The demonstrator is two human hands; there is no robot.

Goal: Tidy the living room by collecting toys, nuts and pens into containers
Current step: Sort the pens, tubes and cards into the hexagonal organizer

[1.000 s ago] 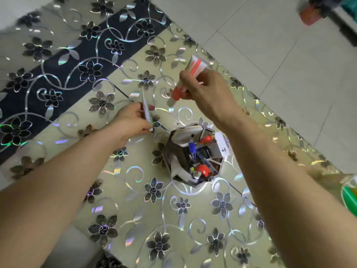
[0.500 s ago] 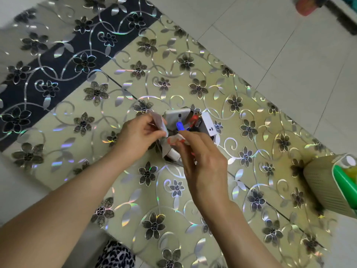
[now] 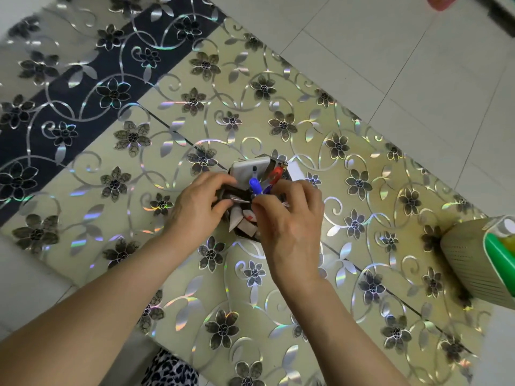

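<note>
A mirrored, many-sided pen holder (image 3: pixel 250 165) stands on the floral table cover (image 3: pixel 362 151), partly hidden under both hands. Inside it I see a blue pen (image 3: pixel 255 185), a red pen (image 3: pixel 277 171) and white tubes with red marks (image 3: pixel 246 218). My left hand (image 3: pixel 199 203) is at the holder's left rim and pinches a thin silver pen (image 3: pixel 239 201) lying across the opening. My right hand (image 3: pixel 289 221) curls over the holder's right side, and its fingertips pinch the other end of that pen.
A beige ribbed container (image 3: pixel 471 263) holding a green object (image 3: pixel 498 254) stands at the table's right edge. White floor tiles (image 3: pixel 390 51) lie beyond the table, with a red object (image 3: pixel 440 1) at the top right. Leopard-print fabric (image 3: pixel 170 370) shows below.
My right hand brought the red-and-white tube down from above the table into the holder. My left hand moved its thin pen over the holder's opening, and both hands now meet there.
</note>
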